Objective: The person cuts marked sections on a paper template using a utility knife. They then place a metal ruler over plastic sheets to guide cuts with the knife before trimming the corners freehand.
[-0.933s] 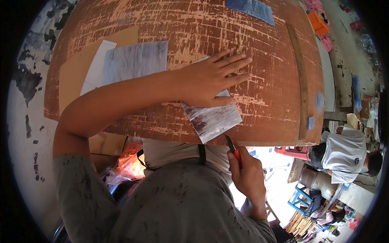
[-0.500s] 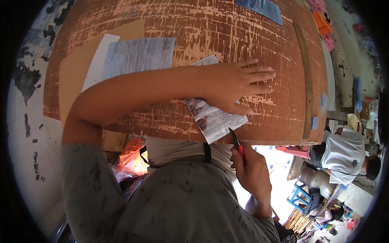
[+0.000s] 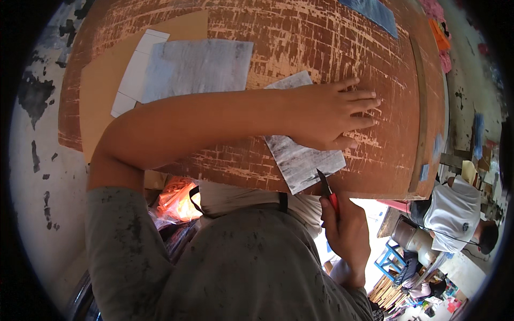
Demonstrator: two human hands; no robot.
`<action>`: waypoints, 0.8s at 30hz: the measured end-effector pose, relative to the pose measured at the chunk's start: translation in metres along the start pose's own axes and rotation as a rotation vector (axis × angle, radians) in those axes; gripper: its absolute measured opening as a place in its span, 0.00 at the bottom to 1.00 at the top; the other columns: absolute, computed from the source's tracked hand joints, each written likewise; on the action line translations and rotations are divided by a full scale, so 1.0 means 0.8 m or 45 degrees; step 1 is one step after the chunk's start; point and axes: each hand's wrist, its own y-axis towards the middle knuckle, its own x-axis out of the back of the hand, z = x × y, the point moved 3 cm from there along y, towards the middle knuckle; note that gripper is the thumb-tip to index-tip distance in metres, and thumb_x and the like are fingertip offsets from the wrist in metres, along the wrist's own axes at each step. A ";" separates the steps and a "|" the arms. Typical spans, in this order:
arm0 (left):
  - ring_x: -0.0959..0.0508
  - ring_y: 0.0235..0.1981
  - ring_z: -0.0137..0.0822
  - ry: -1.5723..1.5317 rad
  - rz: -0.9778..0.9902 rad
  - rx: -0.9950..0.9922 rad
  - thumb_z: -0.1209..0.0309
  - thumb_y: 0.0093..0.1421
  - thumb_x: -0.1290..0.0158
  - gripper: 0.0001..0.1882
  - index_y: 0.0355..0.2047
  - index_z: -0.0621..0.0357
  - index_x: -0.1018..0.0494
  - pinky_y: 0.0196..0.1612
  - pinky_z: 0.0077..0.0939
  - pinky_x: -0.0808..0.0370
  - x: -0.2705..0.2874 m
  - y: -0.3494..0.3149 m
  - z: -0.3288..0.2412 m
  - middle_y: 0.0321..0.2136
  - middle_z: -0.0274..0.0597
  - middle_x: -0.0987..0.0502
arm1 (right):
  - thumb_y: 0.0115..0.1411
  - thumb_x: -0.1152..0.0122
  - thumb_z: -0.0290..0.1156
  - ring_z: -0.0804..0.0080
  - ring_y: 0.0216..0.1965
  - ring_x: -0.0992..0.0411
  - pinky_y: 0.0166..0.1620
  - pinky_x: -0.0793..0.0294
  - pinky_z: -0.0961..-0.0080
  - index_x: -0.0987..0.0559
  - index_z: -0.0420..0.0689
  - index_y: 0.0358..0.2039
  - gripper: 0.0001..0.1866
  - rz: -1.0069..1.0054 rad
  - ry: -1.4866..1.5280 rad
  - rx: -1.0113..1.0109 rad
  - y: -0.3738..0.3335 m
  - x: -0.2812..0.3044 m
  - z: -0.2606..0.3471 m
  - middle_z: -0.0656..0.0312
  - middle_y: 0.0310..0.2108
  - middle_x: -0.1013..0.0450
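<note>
My left hand (image 3: 326, 115) lies flat with fingers spread, its palm across a strip of grey, marbled sheet (image 3: 305, 160) on the scored brown worktop. The forearm crosses the board from the left, hiding the middle of that strip. In my right hand (image 3: 348, 230), fingers wrap round the red handle of a utility knife (image 3: 333, 201). Its dark blade points away from me, with the tip over the near edge of the strip; whether it touches I cannot tell.
On the brown worktop (image 3: 375, 176), a larger grey sheet (image 3: 201, 67) and a white lined piece (image 3: 136, 80) overlap tan cardboard (image 3: 99, 93). A blue-grey piece (image 3: 372, 15) lies at the far right, near a wooden strip (image 3: 420, 107). Another person (image 3: 455, 214) is beyond the right edge.
The whole view has shifted, so the worktop and its sheets appear further right. My left hand stays pressed on the strip; the knife tip has moved slightly further over the strip's near edge.
</note>
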 end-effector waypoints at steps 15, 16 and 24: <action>0.50 0.83 0.49 -0.016 0.059 0.045 0.45 0.77 0.54 0.38 0.78 0.55 0.38 0.84 0.60 0.60 0.013 -0.005 -0.003 0.81 0.57 0.48 | 0.76 0.40 0.31 0.35 0.31 0.20 0.33 0.22 0.44 0.25 0.41 0.56 0.13 0.124 -0.325 0.009 0.020 0.003 0.030 0.40 0.29 0.20; 0.50 0.83 0.49 -0.028 0.062 0.047 0.44 0.76 0.52 0.39 0.78 0.54 0.38 0.84 0.60 0.60 0.014 -0.005 -0.002 0.81 0.57 0.48 | 0.76 0.40 0.31 0.35 0.31 0.20 0.33 0.22 0.44 0.25 0.41 0.56 0.13 0.128 -0.324 0.008 0.021 0.002 0.030 0.40 0.29 0.20; 0.51 0.84 0.49 -0.031 0.068 0.050 0.42 0.71 0.47 0.44 0.79 0.53 0.40 0.84 0.60 0.60 0.013 -0.003 -0.001 0.81 0.57 0.48 | 0.76 0.40 0.35 0.36 0.21 0.21 0.24 0.23 0.44 0.28 0.40 0.43 0.11 0.079 -0.329 0.055 0.023 -0.001 0.029 0.43 0.18 0.25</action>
